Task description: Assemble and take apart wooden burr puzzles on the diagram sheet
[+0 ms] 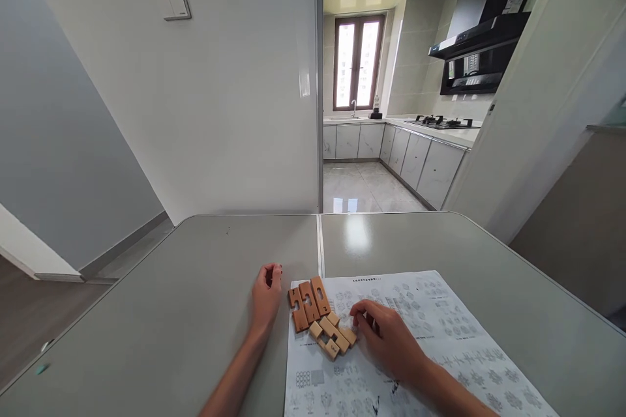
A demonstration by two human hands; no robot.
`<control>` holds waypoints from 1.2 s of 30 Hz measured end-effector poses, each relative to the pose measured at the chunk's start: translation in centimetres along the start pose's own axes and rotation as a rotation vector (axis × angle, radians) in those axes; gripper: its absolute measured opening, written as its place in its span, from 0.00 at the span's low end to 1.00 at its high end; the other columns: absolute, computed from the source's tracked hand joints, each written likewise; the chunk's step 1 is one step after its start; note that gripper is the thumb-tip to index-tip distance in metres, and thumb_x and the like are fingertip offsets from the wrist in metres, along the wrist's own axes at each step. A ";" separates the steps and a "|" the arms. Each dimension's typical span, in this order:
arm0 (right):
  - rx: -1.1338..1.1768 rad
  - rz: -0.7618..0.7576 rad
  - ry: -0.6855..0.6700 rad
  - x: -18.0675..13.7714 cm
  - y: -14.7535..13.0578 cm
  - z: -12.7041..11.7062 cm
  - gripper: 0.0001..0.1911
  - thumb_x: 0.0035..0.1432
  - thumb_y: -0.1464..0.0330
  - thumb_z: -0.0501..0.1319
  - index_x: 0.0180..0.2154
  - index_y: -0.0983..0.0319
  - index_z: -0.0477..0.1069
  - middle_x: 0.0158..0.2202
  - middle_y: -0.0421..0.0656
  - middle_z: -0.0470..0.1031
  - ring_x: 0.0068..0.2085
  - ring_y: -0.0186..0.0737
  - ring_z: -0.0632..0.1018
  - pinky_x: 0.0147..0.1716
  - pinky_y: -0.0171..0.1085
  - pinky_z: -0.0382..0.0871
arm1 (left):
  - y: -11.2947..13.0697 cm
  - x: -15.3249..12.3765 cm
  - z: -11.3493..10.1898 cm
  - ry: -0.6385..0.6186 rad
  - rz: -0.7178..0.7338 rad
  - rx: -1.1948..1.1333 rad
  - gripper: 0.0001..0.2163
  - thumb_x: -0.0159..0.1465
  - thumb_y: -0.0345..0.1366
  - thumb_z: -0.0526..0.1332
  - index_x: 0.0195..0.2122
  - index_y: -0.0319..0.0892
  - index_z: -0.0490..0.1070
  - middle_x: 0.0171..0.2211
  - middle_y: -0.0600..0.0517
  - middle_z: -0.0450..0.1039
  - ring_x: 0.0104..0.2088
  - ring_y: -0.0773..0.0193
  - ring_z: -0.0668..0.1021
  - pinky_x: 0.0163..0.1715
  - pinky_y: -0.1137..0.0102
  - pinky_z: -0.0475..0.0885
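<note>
Beside the sheet's left edge, my left hand [267, 300] rests on the table with fingers curled in and nothing seen in it. My right hand [388, 335] lies over the printed sheet, its fingers bent and closed, the fingertips close to the light wooden puzzle pieces [332, 335]. Those notched pieces lie grouped together, and a number shows on one of them. Just above and left of them, reddish-brown notched wooden pieces [308, 303] lie side by side with numbers on their faces. Under both groups is the white printed sheet [323, 397], covered in small diagrams.
The grey table [205, 293] has a seam running down its middle. A small green object [42, 369] and a pale one [46, 345] lie near its left edge. Past the far edge stand a white wall [244, 111] and an opening to a kitchen with cabinets [411, 156].
</note>
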State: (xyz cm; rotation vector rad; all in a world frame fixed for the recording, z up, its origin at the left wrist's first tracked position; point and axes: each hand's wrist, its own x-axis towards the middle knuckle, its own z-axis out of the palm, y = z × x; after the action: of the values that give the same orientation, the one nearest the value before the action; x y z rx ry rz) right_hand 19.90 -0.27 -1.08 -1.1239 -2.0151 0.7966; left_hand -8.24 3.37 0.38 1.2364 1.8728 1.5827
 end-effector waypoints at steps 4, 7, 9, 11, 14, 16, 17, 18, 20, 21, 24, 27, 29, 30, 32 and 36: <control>-0.006 0.010 -0.002 0.1 0.0 0.0 0.12 0.70 0.66 0.51 0.39 0.58 0.73 0.33 0.42 0.78 0.28 0.39 0.73 0.30 0.38 0.66 | -0.1 0.1 0.0 -0.009 0.002 0.004 0.19 0.63 0.55 0.57 0.36 0.43 0.73 0.35 0.47 0.78 0.38 0.54 0.79 0.39 0.64 0.72; -0.002 0.015 -0.012 0.1 -0.1 -0.1 0.12 0.70 0.66 0.52 0.39 0.58 0.73 0.33 0.42 0.78 0.28 0.39 0.74 0.30 0.37 0.66 | -0.3 0.1 -0.1 -0.023 -0.002 0.012 0.19 0.64 0.54 0.57 0.37 0.43 0.73 0.36 0.47 0.79 0.39 0.53 0.79 0.40 0.64 0.72; 0.006 0.013 -0.012 0.1 -0.1 -0.2 0.12 0.70 0.66 0.51 0.39 0.58 0.73 0.33 0.43 0.79 0.28 0.39 0.74 0.29 0.37 0.67 | -0.3 0.1 -0.2 -0.033 0.000 0.018 0.18 0.64 0.54 0.57 0.37 0.44 0.73 0.38 0.47 0.79 0.40 0.53 0.79 0.41 0.64 0.72; 0.009 0.010 -0.008 0.1 -0.1 -0.2 0.14 0.71 0.64 0.50 0.39 0.58 0.73 0.33 0.43 0.79 0.27 0.39 0.74 0.29 0.38 0.67 | -0.2 0.0 -0.2 -0.039 0.006 0.025 0.18 0.65 0.53 0.56 0.37 0.44 0.74 0.37 0.47 0.79 0.40 0.54 0.79 0.41 0.65 0.71; 0.006 0.008 -0.009 0.0 0.0 -0.1 0.14 0.72 0.63 0.50 0.40 0.58 0.73 0.33 0.43 0.79 0.27 0.39 0.73 0.29 0.38 0.67 | 0.2 -0.2 -0.1 -0.052 0.021 0.045 0.18 0.64 0.54 0.57 0.36 0.44 0.74 0.34 0.48 0.78 0.36 0.55 0.78 0.37 0.65 0.71; 0.005 0.008 -0.008 0.0 0.1 -0.1 0.14 0.72 0.63 0.50 0.40 0.58 0.74 0.33 0.43 0.79 0.28 0.40 0.74 0.29 0.38 0.67 | 0.6 -0.6 0.0 -0.079 0.036 0.058 0.17 0.63 0.54 0.60 0.36 0.44 0.75 0.33 0.49 0.78 0.33 0.56 0.78 0.35 0.65 0.71; 0.005 0.007 -0.006 0.0 0.2 -0.1 0.14 0.72 0.63 0.50 0.40 0.58 0.73 0.33 0.43 0.79 0.28 0.40 0.74 0.29 0.38 0.67 | 0.8 -0.8 0.1 -0.103 0.055 0.069 0.17 0.63 0.53 0.61 0.36 0.44 0.76 0.34 0.49 0.79 0.33 0.56 0.78 0.35 0.65 0.71; 0.005 0.005 -0.005 0.0 0.2 0.0 0.14 0.71 0.63 0.50 0.40 0.57 0.73 0.33 0.43 0.79 0.28 0.40 0.74 0.29 0.38 0.67 | 1.0 -1.0 0.1 -0.137 0.086 0.086 0.16 0.62 0.53 0.62 0.37 0.44 0.76 0.35 0.48 0.79 0.34 0.55 0.78 0.36 0.65 0.71; 0.004 0.000 -0.003 0.1 0.3 0.0 0.14 0.71 0.64 0.50 0.39 0.57 0.73 0.33 0.42 0.78 0.28 0.39 0.74 0.29 0.37 0.66 | 1.3 -1.4 0.2 -0.233 0.192 0.150 0.14 0.62 0.50 0.63 0.39 0.45 0.77 0.39 0.47 0.79 0.39 0.53 0.79 0.40 0.63 0.73; 0.004 -0.001 -0.001 0.1 0.4 0.0 0.14 0.71 0.64 0.50 0.39 0.57 0.73 0.32 0.41 0.78 0.28 0.39 0.74 0.29 0.37 0.66 | 1.5 -1.7 0.2 -0.290 0.250 0.183 0.13 0.63 0.49 0.63 0.41 0.45 0.77 0.42 0.46 0.79 0.43 0.51 0.79 0.43 0.62 0.73; 0.005 0.004 0.007 0.1 0.4 0.1 0.13 0.71 0.66 0.51 0.39 0.57 0.73 0.32 0.41 0.78 0.28 0.39 0.74 0.29 0.36 0.66 | 2.2 -2.2 0.1 -0.458 0.382 0.244 0.14 0.64 0.45 0.62 0.48 0.47 0.77 0.50 0.44 0.77 0.53 0.48 0.77 0.55 0.57 0.70; -0.001 0.006 0.004 0.0 0.4 0.1 0.12 0.70 0.67 0.51 0.40 0.57 0.73 0.33 0.41 0.78 0.28 0.39 0.74 0.29 0.36 0.65 | 2.7 -2.5 0.0 -0.589 0.452 0.275 0.14 0.67 0.43 0.60 0.51 0.50 0.78 0.57 0.44 0.75 0.59 0.47 0.73 0.61 0.53 0.66; -0.001 0.003 0.001 0.0 0.3 0.0 0.12 0.70 0.67 0.51 0.40 0.57 0.73 0.33 0.41 0.78 0.29 0.39 0.73 0.30 0.37 0.65 | 2.8 -2.7 -0.1 -0.655 0.493 0.289 0.14 0.69 0.42 0.58 0.51 0.53 0.79 0.59 0.46 0.74 0.63 0.47 0.71 0.63 0.52 0.64; 0.000 0.002 0.000 0.0 0.3 0.0 0.12 0.70 0.67 0.51 0.40 0.57 0.73 0.33 0.41 0.78 0.29 0.39 0.73 0.30 0.37 0.65 | 2.8 -2.8 -0.1 -0.685 0.514 0.295 0.14 0.70 0.42 0.57 0.51 0.55 0.80 0.60 0.48 0.74 0.64 0.47 0.70 0.64 0.51 0.64; 0.004 0.001 -0.003 0.0 0.2 0.0 0.11 0.70 0.68 0.51 0.40 0.57 0.72 0.33 0.41 0.78 0.29 0.39 0.73 0.31 0.37 0.65 | 2.7 -3.0 -0.1 -0.735 0.549 0.306 0.15 0.72 0.41 0.55 0.52 0.56 0.80 0.60 0.50 0.75 0.66 0.49 0.68 0.64 0.51 0.63; 0.003 0.005 -0.005 0.0 0.2 0.0 0.11 0.70 0.68 0.52 0.39 0.57 0.72 0.33 0.40 0.78 0.30 0.40 0.73 0.31 0.37 0.65 | 2.4 -3.0 -0.1 -0.752 0.580 0.342 0.17 0.74 0.41 0.51 0.54 0.56 0.79 0.60 0.51 0.75 0.64 0.50 0.70 0.63 0.52 0.65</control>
State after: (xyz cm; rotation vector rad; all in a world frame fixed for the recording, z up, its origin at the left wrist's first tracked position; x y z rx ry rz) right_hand 19.98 -0.18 -1.18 -1.1268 -2.0155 0.8052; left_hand -5.83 0.80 1.95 2.2785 1.3666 0.7919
